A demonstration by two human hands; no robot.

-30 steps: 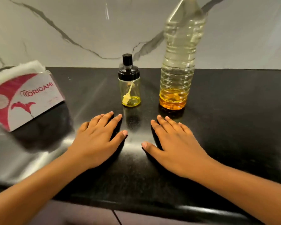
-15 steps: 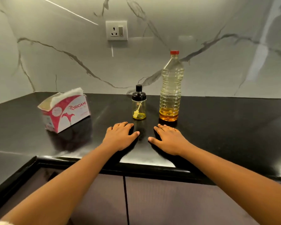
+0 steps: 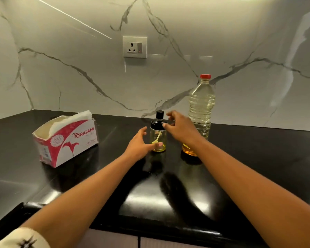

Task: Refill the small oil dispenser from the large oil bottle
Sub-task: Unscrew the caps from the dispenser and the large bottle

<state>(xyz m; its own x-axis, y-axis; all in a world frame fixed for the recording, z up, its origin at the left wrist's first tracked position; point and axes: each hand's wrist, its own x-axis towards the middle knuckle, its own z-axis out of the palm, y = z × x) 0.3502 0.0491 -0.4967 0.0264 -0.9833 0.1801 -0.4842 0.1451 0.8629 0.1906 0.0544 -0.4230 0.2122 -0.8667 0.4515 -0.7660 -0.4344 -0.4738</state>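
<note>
The small oil dispenser [image 3: 159,136] is a clear glass jar with a black lid and a yellow dipper, holding a little yellow oil. It stands upright on the black countertop [image 3: 258,158]. My left hand [image 3: 139,144] is spread at the jar's left side, its thumb across the front of the jar's base. My right hand [image 3: 181,128] hovers at the lid's right side with fingers apart, blurred. The large oil bottle [image 3: 201,104], clear with a red cap and some amber oil at the bottom, stands just right of it, partly behind my right wrist.
A torn red-and-white tissue box [image 3: 66,140] sits on the counter to the left. A wall socket [image 3: 135,47] is set in the marble backsplash above. The counter's front edge runs below my forearms.
Both hands have lifted off the countertop and moved forward to the small dispenser, the left to its base and the right to its lid. The camera has tilted up and back.
</note>
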